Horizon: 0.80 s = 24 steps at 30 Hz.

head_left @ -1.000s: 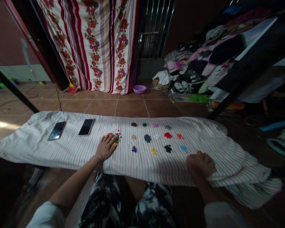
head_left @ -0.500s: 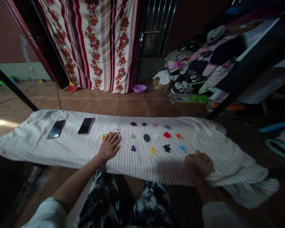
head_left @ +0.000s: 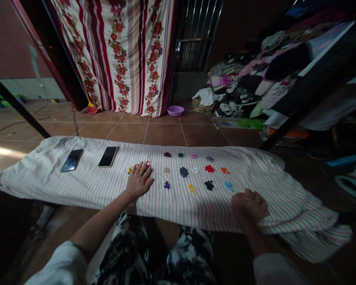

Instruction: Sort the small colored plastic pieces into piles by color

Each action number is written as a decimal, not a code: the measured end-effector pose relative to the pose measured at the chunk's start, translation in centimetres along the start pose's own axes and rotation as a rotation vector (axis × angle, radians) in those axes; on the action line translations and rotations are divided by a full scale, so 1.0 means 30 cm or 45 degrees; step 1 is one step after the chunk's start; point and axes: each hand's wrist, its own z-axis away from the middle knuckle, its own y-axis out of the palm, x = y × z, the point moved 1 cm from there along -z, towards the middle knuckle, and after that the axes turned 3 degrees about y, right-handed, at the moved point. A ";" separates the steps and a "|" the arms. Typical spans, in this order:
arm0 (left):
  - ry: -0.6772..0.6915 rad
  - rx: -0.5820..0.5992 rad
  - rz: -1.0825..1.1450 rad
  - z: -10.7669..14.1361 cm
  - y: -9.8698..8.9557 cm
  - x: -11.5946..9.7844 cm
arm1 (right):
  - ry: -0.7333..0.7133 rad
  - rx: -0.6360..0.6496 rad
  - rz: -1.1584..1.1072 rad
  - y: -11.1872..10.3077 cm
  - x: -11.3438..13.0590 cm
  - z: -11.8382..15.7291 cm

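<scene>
My left hand (head_left: 140, 180) lies flat with its fingers stretched over a mixed heap of small coloured pieces (head_left: 129, 170), mostly red, yellow and green, and covers much of it. To its right, small piles sorted by colour sit on a striped cloth (head_left: 101, 190): tan (head_left: 166, 170), purple (head_left: 167, 185), dark grey (head_left: 183, 171), yellow (head_left: 191, 188), red (head_left: 209, 169), black (head_left: 209, 185) and others. My right hand (head_left: 250, 202) rests closed in a fist at the cloth's near right side, closest to the light blue pile (head_left: 228, 186). Whatever its fingers hold, if anything, is hidden.
Two phones (head_left: 72, 160) (head_left: 108, 156) lie on the cloth's left part. Dark slanted poles (head_left: 16, 107) (head_left: 280, 126) flank the covered surface. Beyond it are a purple basin (head_left: 175, 111), a floral curtain (head_left: 118, 59) and a large heap of clothes (head_left: 246, 79).
The whole view has shifted slightly. My left hand stays over the mixed heap, with barely any movement. My right fist keeps its place, and the sorted piles look the same.
</scene>
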 end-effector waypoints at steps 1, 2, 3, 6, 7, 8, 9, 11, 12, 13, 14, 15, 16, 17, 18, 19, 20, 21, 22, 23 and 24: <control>0.033 0.017 0.006 -0.020 0.002 -0.012 | 0.003 0.009 0.007 -0.003 0.002 -0.001; 0.060 0.037 0.012 -0.039 0.007 -0.022 | 0.000 0.014 0.010 -0.006 0.003 -0.001; 0.074 0.059 0.017 -0.055 0.015 -0.028 | -0.006 0.013 0.008 -0.007 0.002 -0.001; 0.035 0.108 0.031 -0.074 0.048 -0.020 | -0.037 -0.003 -0.002 -0.006 -0.005 0.002; 0.008 0.111 0.033 -0.069 0.058 -0.012 | -0.048 -0.007 0.004 -0.006 -0.007 0.003; -0.017 0.106 0.032 -0.061 0.067 -0.002 | -0.057 -0.008 0.015 -0.006 -0.009 0.004; -0.039 0.096 0.028 -0.049 0.074 0.008 | -0.066 -0.003 0.029 -0.007 -0.010 0.005; -0.073 0.069 0.012 -0.023 0.080 0.026 | -0.069 0.021 0.051 -0.011 -0.008 0.007; -0.087 0.057 0.002 -0.011 0.081 0.034 | -0.065 0.037 0.056 -0.014 -0.007 0.008; -0.101 0.046 -0.010 -0.003 0.081 0.040 | -0.061 0.052 0.057 -0.016 -0.005 0.008; -0.116 0.037 -0.020 0.002 0.080 0.043 | -0.059 0.064 0.056 -0.018 -0.004 0.009; -0.128 0.029 -0.030 0.002 0.080 0.045 | -0.059 0.067 0.056 -0.019 -0.003 0.009; -0.139 0.022 -0.036 -0.004 0.079 0.044 | -0.061 0.061 0.058 -0.020 -0.003 0.009; -0.147 0.017 -0.039 -0.014 0.078 0.040 | -0.065 0.048 0.059 -0.020 -0.003 0.009; -0.149 0.017 -0.039 -0.029 0.078 0.035 | -0.068 0.031 0.056 -0.019 -0.003 0.009; -0.146 0.024 -0.036 -0.048 0.078 0.028 | -0.067 0.012 0.047 -0.017 -0.004 0.009; -0.139 0.038 -0.030 -0.069 0.079 0.022 | -0.064 -0.004 0.034 -0.016 -0.005 0.009; -0.132 0.060 -0.022 -0.091 0.080 0.016 | -0.062 -0.015 0.017 -0.014 -0.006 0.008; -0.129 0.088 -0.012 -0.112 0.083 0.011 | -0.064 -0.019 -0.002 -0.011 -0.007 0.007; -0.135 0.123 -0.001 -0.131 0.087 0.008 | -0.066 -0.022 -0.016 -0.009 -0.007 0.006; -0.147 0.160 0.009 -0.145 0.092 0.008 | -0.061 -0.029 -0.021 -0.008 -0.008 0.005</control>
